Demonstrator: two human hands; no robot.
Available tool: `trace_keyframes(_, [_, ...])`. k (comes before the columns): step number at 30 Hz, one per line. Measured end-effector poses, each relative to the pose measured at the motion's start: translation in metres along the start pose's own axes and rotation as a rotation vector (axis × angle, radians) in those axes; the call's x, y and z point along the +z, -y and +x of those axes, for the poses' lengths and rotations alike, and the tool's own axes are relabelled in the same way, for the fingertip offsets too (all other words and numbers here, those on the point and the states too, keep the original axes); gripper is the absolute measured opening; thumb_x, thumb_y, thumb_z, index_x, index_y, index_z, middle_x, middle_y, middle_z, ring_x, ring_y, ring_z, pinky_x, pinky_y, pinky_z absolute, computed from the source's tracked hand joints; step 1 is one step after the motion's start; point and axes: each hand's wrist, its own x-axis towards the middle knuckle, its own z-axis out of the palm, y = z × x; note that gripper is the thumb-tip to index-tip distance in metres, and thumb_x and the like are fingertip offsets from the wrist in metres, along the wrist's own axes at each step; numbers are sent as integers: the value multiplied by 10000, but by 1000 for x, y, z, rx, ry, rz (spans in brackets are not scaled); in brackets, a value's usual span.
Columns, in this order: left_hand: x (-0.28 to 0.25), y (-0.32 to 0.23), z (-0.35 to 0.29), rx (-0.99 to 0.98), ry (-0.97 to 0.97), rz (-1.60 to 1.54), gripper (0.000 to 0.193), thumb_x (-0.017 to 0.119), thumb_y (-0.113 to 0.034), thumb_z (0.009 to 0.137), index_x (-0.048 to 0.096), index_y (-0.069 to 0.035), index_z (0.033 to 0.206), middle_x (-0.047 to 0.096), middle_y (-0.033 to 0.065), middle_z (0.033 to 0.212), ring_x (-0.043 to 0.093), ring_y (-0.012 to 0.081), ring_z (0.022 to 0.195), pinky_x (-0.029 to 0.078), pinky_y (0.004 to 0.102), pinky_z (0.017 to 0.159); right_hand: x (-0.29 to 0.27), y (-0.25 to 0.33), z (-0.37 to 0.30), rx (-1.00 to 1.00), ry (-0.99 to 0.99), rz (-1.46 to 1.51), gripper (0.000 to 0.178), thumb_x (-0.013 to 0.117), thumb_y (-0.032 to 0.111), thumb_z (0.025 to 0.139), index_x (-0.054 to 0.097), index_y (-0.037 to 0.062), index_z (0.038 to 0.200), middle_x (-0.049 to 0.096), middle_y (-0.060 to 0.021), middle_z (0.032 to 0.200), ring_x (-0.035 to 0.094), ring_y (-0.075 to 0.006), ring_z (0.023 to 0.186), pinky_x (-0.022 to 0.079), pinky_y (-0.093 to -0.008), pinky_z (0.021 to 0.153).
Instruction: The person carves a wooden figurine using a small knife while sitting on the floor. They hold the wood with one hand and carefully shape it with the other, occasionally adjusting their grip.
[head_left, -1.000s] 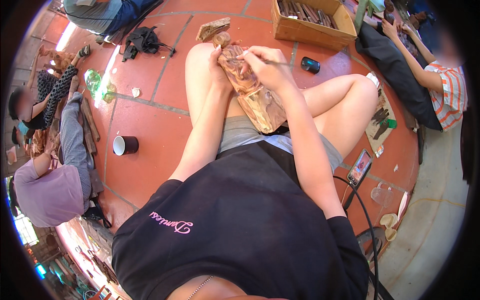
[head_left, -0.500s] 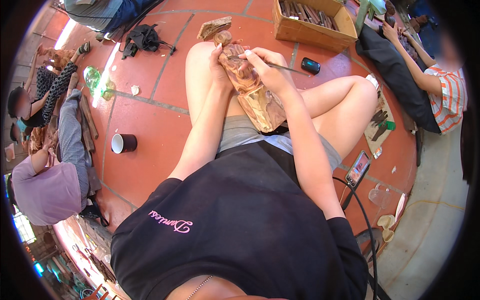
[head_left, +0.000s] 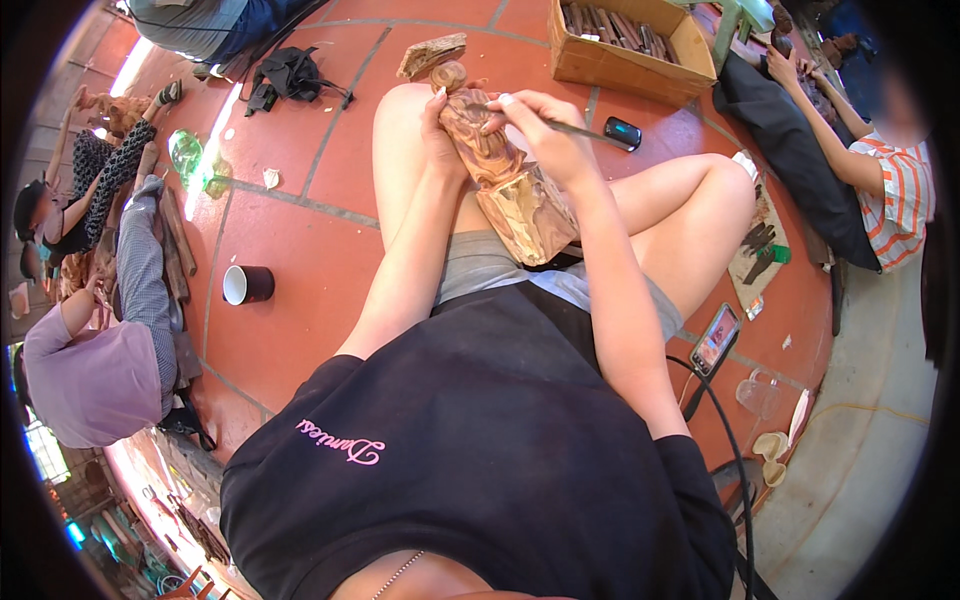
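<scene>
A carved wooden figure [head_left: 525, 215] with swirling brown grain and a blocky base leans between my bare legs, its rounded top pointing away from me. My left hand [head_left: 438, 140] is wrapped round its upper left side, thumb near the top. In my right hand [head_left: 548, 130] is a slim, dark, rod-like carving tool [head_left: 585, 131], gripped like a pen. Its working end meets the upper part of the figure, and the other end sticks out to the right. The exact shape of the tip is too small to make out.
A rough wood piece [head_left: 432, 55] lies beyond the figure. Farther right stand a cardboard box [head_left: 635, 72] of tools and a black computer mouse [head_left: 622, 132]. A dark mug [head_left: 250, 285] is at left, a phone [head_left: 716, 338] at right. Other people sit on both sides.
My right hand has shifted slightly, and the tool's angle has changed, its tip now a little farther right on the figure. My left hand and the figure stay nearly in place.
</scene>
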Motion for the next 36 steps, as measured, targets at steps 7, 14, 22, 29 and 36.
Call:
trace_keyframes(7, [2, -1, -3, 31, -2, 29, 571, 532, -486, 823, 559, -14, 1143, 627, 188, 1038, 622, 293, 973, 530, 412, 857, 4, 4, -2, 86, -34, 123, 267, 530, 178, 943, 686, -36, 913, 673, -69, 701, 619, -106, 719, 474, -234, 689])
trace_keyframes(14, [4, -2, -2, 20, -7, 54, 573, 503, -497, 836, 555, -19, 1148, 620, 185, 1050, 623, 287, 945, 527, 411, 839, -9, 10, -1, 136, 58, 128, 295, 528, 207, 958, 691, -37, 926, 684, -68, 743, 623, -100, 719, 482, -256, 645])
trace_keyframes(22, [5, -6, -7, 12, 32, 79, 577, 475, -487, 863, 546, 2, 1162, 612, 159, 1052, 611, 264, 992, 517, 396, 861, 0, 21, -5, 147, -9, -68, 361, 535, 280, 971, 696, -35, 897, 679, -71, 710, 616, -92, 689, 458, -235, 621])
trace_keyframes(29, [8, -5, -7, 13, -11, 52, 578, 471, -483, 878, 542, 13, 1167, 620, 155, 1023, 626, 267, 931, 523, 387, 849, 3, 16, -5, 132, -12, -93, 344, 546, 274, 963, 692, -35, 926, 675, -58, 684, 599, -83, 653, 455, -225, 611])
trace_keyframes(36, [4, -1, -4, 17, -22, 5, 574, 470, -480, 879, 542, 7, 1173, 622, 154, 1019, 627, 259, 908, 530, 375, 831, 12, 15, -9, 96, -14, -151, 332, 541, 253, 961, 686, -43, 920, 670, -65, 675, 606, -92, 636, 454, -220, 615])
